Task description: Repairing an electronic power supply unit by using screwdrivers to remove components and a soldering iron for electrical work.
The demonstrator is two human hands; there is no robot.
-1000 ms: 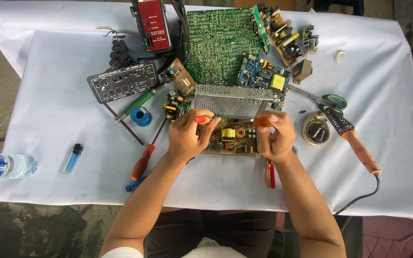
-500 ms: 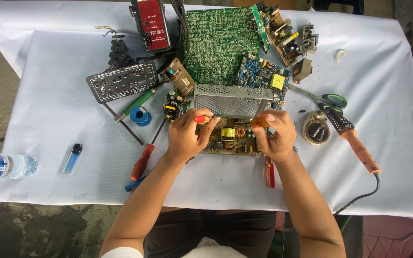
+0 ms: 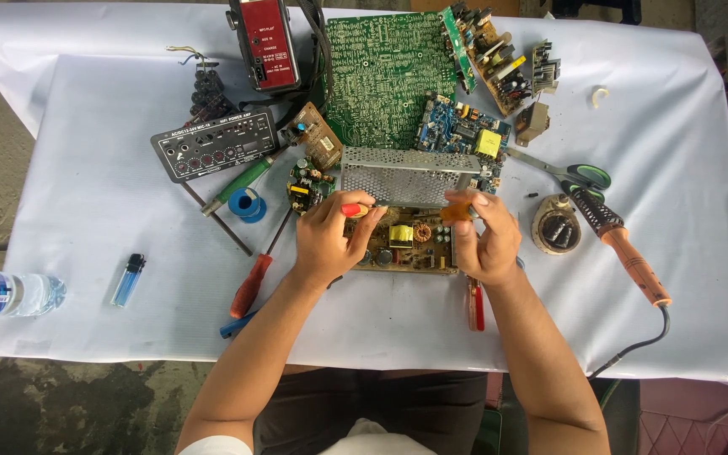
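A brown circuit board (image 3: 402,242) with coils and capacitors lies on the white sheet, right in front of a perforated metal cover (image 3: 406,175). My left hand (image 3: 329,238) rests on the board's left end, its fingers closed on a small red-handled tool (image 3: 353,209). At the board's right end, my right hand (image 3: 482,240) pinches a small amber-coloured tool handle (image 3: 457,211). Both tool tips are hidden by my fingers.
A large green board (image 3: 385,63), a blue board (image 3: 457,131) and a red device (image 3: 270,42) lie behind. A soldering iron (image 3: 625,248), a round stand (image 3: 556,226) and scissors (image 3: 570,174) sit right. Red screwdrivers (image 3: 254,278), a lighter (image 3: 128,280) and a bottle (image 3: 6,293) lie left.
Both hands stay over the brown board; the fingers shift only slightly on the small tools.
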